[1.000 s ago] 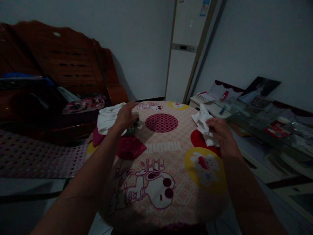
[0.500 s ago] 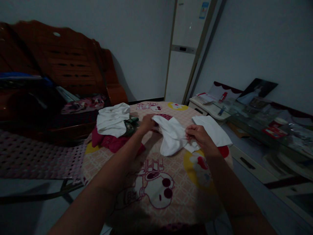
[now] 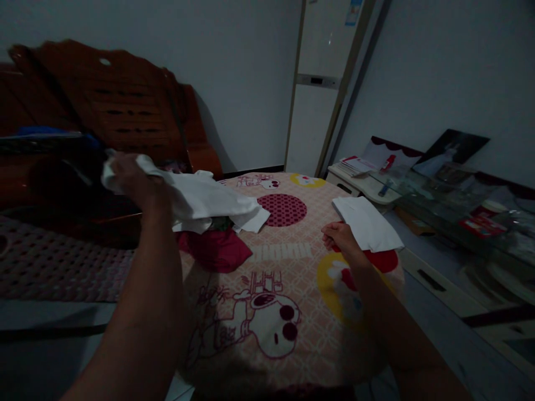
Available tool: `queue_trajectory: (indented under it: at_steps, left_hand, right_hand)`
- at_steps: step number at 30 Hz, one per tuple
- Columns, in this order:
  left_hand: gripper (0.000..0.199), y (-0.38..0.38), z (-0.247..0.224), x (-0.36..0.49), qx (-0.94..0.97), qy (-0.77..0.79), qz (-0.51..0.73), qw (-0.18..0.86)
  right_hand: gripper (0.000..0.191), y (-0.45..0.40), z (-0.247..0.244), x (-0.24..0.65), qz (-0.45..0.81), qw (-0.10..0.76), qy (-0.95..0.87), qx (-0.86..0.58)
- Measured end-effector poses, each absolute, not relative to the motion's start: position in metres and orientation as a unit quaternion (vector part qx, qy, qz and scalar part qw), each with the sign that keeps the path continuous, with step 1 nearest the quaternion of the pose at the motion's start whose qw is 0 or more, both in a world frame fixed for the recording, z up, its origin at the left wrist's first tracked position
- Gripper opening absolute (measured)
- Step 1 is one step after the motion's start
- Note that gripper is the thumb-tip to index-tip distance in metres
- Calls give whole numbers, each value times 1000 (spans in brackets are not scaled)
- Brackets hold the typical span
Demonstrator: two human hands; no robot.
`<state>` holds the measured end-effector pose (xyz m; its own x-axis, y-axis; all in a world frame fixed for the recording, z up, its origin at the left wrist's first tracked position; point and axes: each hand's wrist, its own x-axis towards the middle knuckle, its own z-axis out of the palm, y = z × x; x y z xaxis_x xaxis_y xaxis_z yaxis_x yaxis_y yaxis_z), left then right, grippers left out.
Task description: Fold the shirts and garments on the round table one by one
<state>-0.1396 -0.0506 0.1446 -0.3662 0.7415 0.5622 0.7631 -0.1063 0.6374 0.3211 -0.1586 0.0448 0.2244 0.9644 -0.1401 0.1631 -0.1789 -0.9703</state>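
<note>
My left hand [image 3: 136,175] is raised at the left, closed on one end of a white garment [image 3: 209,196]. The cloth stretches rightward from it over the clothes pile, and its far end hangs by the table's dotted patch. Below it lie a dark red garment [image 3: 219,250] and part of a green one [image 3: 221,223]. At the right, my right hand [image 3: 336,235] hovers over the table with its fingers curled together, nothing visible in them. A folded white cloth [image 3: 368,223] lies just beyond that hand.
The round table wears a patterned cloth [image 3: 267,312] with a cartoon dog. A wooden sofa [image 3: 125,106] and a woven seat [image 3: 67,256] stand at the left. A glass-topped cabinet [image 3: 443,206] with papers and boxes runs along the right, near a tall white air conditioner [image 3: 311,122].
My left hand has pulled the white garment from the table's middle to the left, up over the pile. My right hand has let go of it and stays at the right.
</note>
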Motion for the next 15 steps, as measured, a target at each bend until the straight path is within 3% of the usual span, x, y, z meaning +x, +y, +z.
queue_trajectory:
  at_steps: [3, 5, 11, 15]
  left_hand:
    - [45, -58, 140, -135, -607, -758, -237, -34]
    - [49, -68, 151, -135, -653, -743, -144, -24]
    - [42, -101, 196, -117, -655, -724, -204, 68]
    - [38, -86, 182, -68, -719, -653, -228, 67]
  right_hand:
    - [17, -158, 37, 323, 431, 463, -443, -635]
    - [15, -159, 31, 323, 428, 467, -443, -634]
    - [15, -162, 18, 322, 412, 474, -439, -643]
    - [15, -161, 15, 321, 406, 481, -437, -643]
